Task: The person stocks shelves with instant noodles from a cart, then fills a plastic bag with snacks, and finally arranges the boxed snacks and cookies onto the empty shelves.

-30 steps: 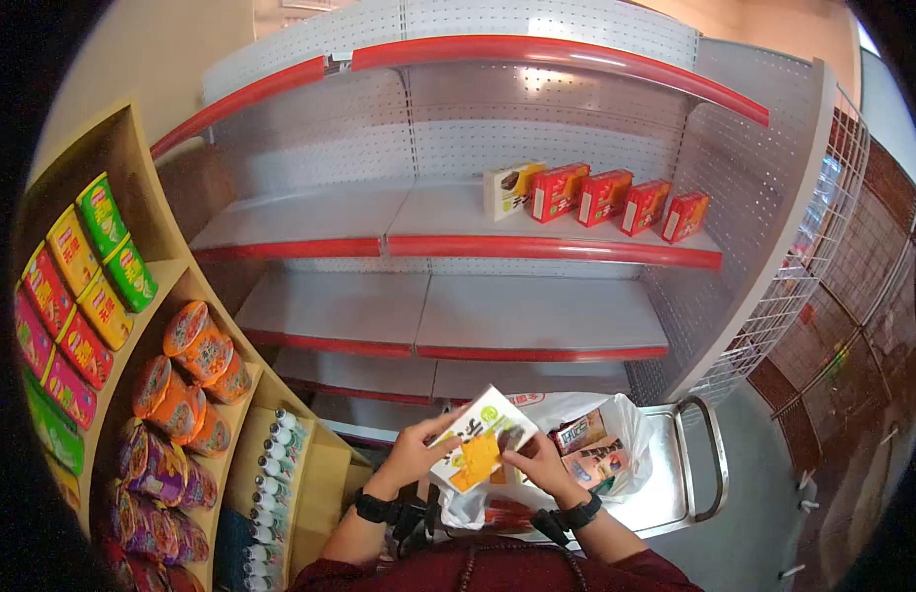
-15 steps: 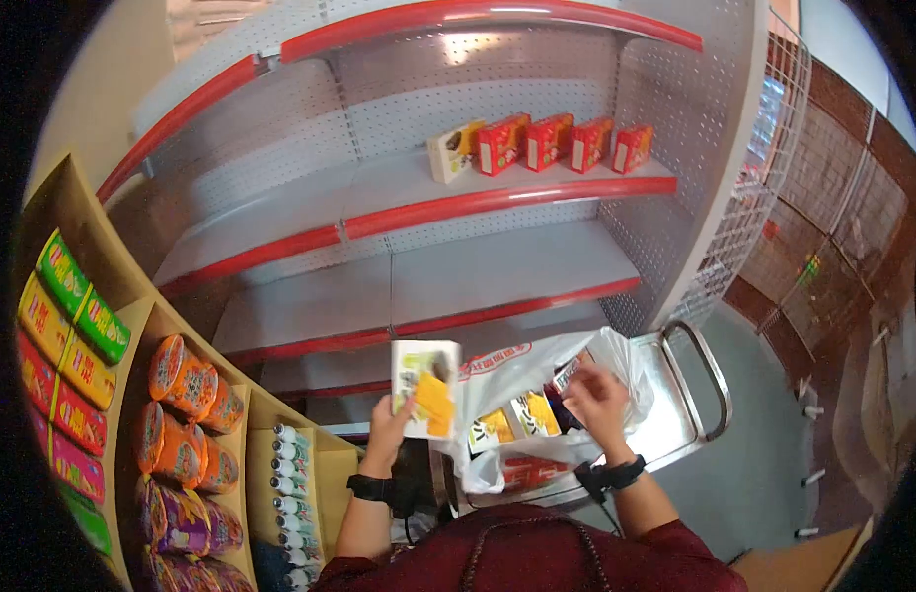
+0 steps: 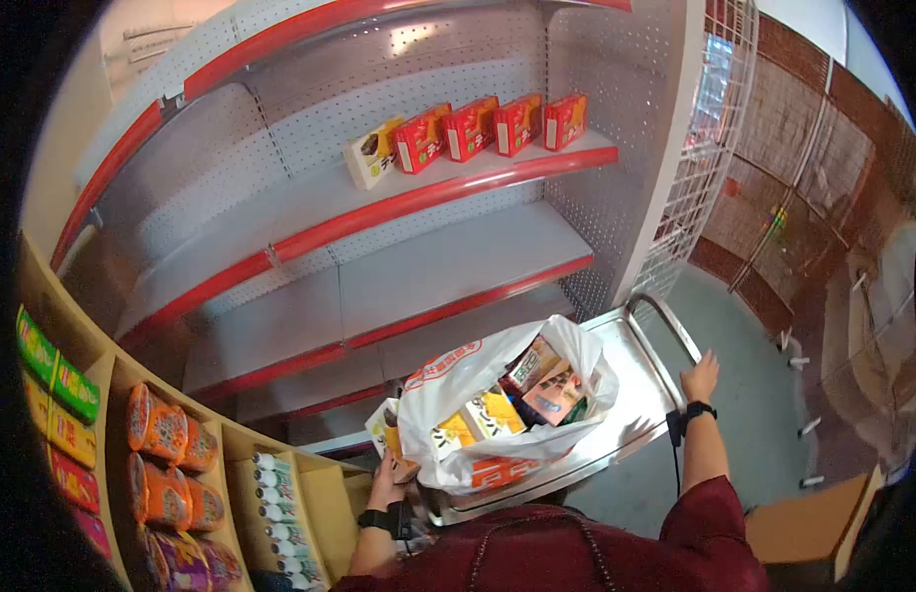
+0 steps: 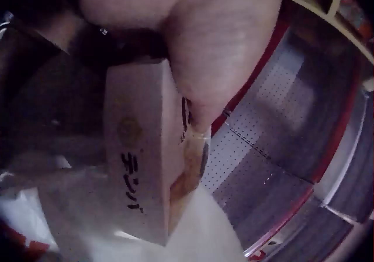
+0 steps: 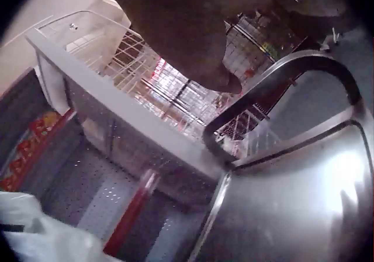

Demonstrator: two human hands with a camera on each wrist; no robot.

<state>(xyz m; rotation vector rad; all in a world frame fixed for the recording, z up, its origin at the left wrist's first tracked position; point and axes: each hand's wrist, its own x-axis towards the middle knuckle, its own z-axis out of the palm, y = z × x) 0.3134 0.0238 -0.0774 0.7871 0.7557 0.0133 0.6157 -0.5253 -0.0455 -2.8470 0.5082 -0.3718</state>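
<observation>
Grips a white box (image 3: 385, 430) in the left hand (image 3: 384, 485), pinching it by the near end, with one digit pressed against the broad face in the left wrist view. Has the white box rising past the fingertips in the head view, tilted, just beside the left edge of a white plastic bag (image 3: 428, 395); can't tell from there whether box and bag touch. Shows on the white box a pale, narrow side with black lettering and a faint yellowish emblem, then a yellow-brown picture on the broad face, partly covered by the hand. Holds nothing in the right hand (image 3: 701, 377), reached well apart from the white box with fingers extended, close by the handle (image 5: 304, 64) of a metal cart (image 3: 626, 365); can't tell whether it touches the handle. Rests the bag, printed in red, on the cart, with yellow-and-white boxes (image 3: 496, 412) and darker packages (image 3: 532, 365) visible through its mouth. Stands four red boxes (image 3: 471, 128) in a row on an upper shelf (image 3: 310, 197), beside another white carton (image 3: 372, 155) with a yellow picture, at the left end of the row
</observation>
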